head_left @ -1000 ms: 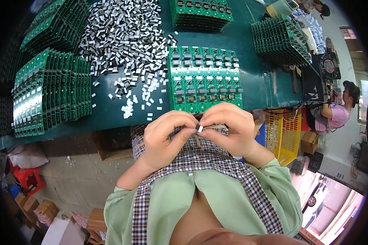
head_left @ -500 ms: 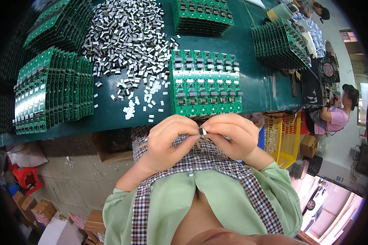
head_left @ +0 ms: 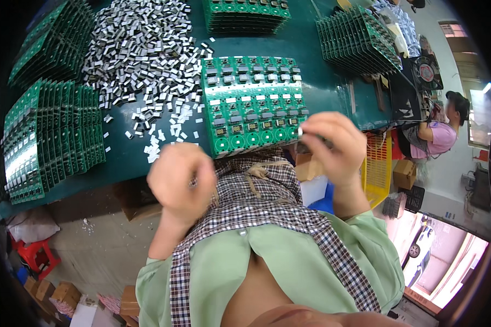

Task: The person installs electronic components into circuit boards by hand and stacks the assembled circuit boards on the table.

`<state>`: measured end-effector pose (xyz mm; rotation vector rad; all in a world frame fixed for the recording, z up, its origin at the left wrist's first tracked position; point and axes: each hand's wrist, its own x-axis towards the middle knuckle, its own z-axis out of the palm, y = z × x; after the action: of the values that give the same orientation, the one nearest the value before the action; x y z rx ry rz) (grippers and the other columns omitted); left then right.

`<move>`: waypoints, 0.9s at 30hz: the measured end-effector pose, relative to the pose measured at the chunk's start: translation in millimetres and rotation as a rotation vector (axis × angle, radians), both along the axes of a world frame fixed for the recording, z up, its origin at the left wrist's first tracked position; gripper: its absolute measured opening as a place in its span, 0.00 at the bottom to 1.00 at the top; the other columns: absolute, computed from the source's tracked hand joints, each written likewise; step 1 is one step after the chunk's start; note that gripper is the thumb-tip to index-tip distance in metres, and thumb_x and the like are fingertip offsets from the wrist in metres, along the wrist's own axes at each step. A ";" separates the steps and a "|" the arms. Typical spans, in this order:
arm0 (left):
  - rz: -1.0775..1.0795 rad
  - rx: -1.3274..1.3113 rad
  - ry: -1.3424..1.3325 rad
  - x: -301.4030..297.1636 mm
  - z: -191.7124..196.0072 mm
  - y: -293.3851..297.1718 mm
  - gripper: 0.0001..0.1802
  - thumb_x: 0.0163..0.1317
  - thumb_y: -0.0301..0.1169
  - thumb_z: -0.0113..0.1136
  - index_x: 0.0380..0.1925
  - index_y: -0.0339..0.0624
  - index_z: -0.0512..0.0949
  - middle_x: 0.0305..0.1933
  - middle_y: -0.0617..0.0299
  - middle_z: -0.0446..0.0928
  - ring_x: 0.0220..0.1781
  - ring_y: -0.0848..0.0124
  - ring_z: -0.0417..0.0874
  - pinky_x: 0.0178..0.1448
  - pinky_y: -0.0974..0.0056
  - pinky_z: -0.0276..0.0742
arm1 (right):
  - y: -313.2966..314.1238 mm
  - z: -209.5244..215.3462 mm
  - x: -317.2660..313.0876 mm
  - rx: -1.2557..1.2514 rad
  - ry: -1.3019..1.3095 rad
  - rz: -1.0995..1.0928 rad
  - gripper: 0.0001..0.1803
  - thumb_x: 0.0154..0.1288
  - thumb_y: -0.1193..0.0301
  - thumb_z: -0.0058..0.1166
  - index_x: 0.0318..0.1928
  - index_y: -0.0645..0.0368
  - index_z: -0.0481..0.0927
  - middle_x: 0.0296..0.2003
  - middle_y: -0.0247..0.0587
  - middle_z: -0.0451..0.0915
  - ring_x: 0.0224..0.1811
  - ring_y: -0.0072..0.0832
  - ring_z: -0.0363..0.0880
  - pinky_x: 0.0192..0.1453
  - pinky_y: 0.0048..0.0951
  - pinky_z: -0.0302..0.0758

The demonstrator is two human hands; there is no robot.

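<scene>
My right hand (head_left: 338, 143) is raised at the right front corner of the green circuit board panel (head_left: 252, 92). Its thumb and finger pinch a small white piece (head_left: 300, 132), likely of the kind heaped on the table. Just in front of the table edge, left of the panel, is my left hand (head_left: 181, 179), smeared by motion. Its fingers look curled, and whether they hold anything is hidden. Rows of small grey and dark display parts sit on the panel. The heap of loose small white-faced blocks (head_left: 142, 52) lies beyond my left hand.
Stacked green boards stand at the left (head_left: 54, 139), the far left (head_left: 52, 46), the back (head_left: 247, 16) and the right (head_left: 357, 41). A yellow plastic basket (head_left: 377, 171) stands below the table's right side. A person in pink (head_left: 439, 136) sits farther right.
My hands have moved apart from the small piece they held together. The right went up and right, keeping a small white piece; the left went left. The whole view has shifted slightly.
</scene>
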<state>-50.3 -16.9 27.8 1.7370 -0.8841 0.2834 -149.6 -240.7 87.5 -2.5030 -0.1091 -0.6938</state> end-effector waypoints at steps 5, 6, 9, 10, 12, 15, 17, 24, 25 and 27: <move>0.376 0.280 -0.058 44.7 -36.6 1.3 0.06 0.56 0.18 0.54 0.34 0.36 0.75 0.41 0.54 0.75 0.44 0.58 0.73 0.50 0.59 0.67 | -31.5 -6.4 -8.9 -0.179 0.192 -0.020 0.08 0.50 0.80 0.60 0.34 0.61 0.80 0.31 0.39 0.79 0.29 0.33 0.80 0.32 0.28 0.76; 0.442 0.286 -0.104 49.8 -40.2 -1.3 0.09 0.56 0.19 0.53 0.38 0.37 0.76 0.46 0.53 0.74 0.49 0.57 0.73 0.54 0.59 0.66 | -32.2 -7.3 -8.1 -0.219 0.203 -0.011 0.08 0.50 0.79 0.60 0.34 0.62 0.80 0.31 0.39 0.79 0.29 0.33 0.79 0.32 0.28 0.76; 0.472 0.286 -0.095 48.4 -40.7 3.2 0.14 0.57 0.20 0.53 0.44 0.38 0.75 0.53 0.53 0.72 0.55 0.56 0.70 0.60 0.56 0.62 | -32.8 -7.4 -7.6 -0.237 0.188 -0.013 0.08 0.50 0.79 0.60 0.34 0.62 0.80 0.31 0.40 0.79 0.29 0.33 0.80 0.32 0.28 0.76; 0.470 0.286 -0.094 47.9 -42.5 3.5 0.14 0.57 0.20 0.53 0.44 0.38 0.75 0.53 0.53 0.72 0.55 0.56 0.70 0.60 0.56 0.62 | -33.3 -8.2 -8.3 -0.237 0.190 -0.015 0.08 0.50 0.79 0.60 0.34 0.62 0.80 0.31 0.40 0.79 0.29 0.33 0.80 0.32 0.28 0.76; 0.452 0.339 -0.104 47.1 -46.8 5.0 0.12 0.57 0.21 0.54 0.43 0.38 0.76 0.52 0.54 0.72 0.54 0.56 0.70 0.60 0.55 0.62 | -33.2 -10.3 -8.3 -0.253 0.185 -0.016 0.08 0.50 0.79 0.60 0.34 0.62 0.80 0.31 0.40 0.79 0.29 0.33 0.80 0.32 0.28 0.76; 0.450 0.334 -0.104 46.8 -45.9 3.9 0.12 0.57 0.21 0.54 0.42 0.38 0.76 0.52 0.55 0.73 0.54 0.56 0.70 0.60 0.54 0.62 | -34.0 -9.1 -8.9 -0.245 0.208 -0.021 0.08 0.51 0.80 0.59 0.34 0.62 0.80 0.31 0.39 0.79 0.29 0.33 0.80 0.31 0.28 0.76; 0.451 0.338 -0.101 46.3 -46.0 4.3 0.11 0.57 0.21 0.54 0.41 0.39 0.76 0.51 0.55 0.73 0.53 0.56 0.70 0.60 0.54 0.62 | -33.7 -9.2 -8.3 -0.258 0.202 -0.017 0.08 0.51 0.80 0.59 0.34 0.62 0.80 0.31 0.39 0.79 0.29 0.33 0.80 0.31 0.28 0.76; 0.446 0.358 -0.106 46.1 -44.2 3.5 0.10 0.57 0.22 0.55 0.40 0.39 0.77 0.50 0.56 0.73 0.53 0.56 0.70 0.60 0.54 0.61 | -37.3 -9.8 -9.9 -0.255 0.209 -0.013 0.09 0.49 0.80 0.57 0.35 0.61 0.80 0.32 0.39 0.79 0.29 0.32 0.79 0.31 0.27 0.76; 0.444 0.358 -0.107 46.2 -44.5 3.5 0.10 0.57 0.22 0.55 0.40 0.39 0.77 0.50 0.56 0.73 0.53 0.56 0.70 0.60 0.54 0.61 | -37.3 -9.9 -9.8 -0.254 0.208 -0.015 0.09 0.49 0.80 0.57 0.35 0.61 0.80 0.32 0.39 0.79 0.29 0.32 0.79 0.31 0.27 0.76; 0.441 0.351 -0.104 46.8 -45.7 4.2 0.10 0.58 0.22 0.54 0.40 0.39 0.77 0.50 0.56 0.73 0.53 0.56 0.70 0.60 0.54 0.61 | -35.6 -9.8 -8.8 -0.257 0.199 -0.014 0.09 0.49 0.80 0.57 0.35 0.61 0.80 0.32 0.39 0.79 0.30 0.32 0.80 0.32 0.27 0.77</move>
<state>-3.4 -12.7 -17.9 2.2597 -0.6404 0.5377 -158.4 -276.3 77.7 -2.8057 -0.1143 -0.4566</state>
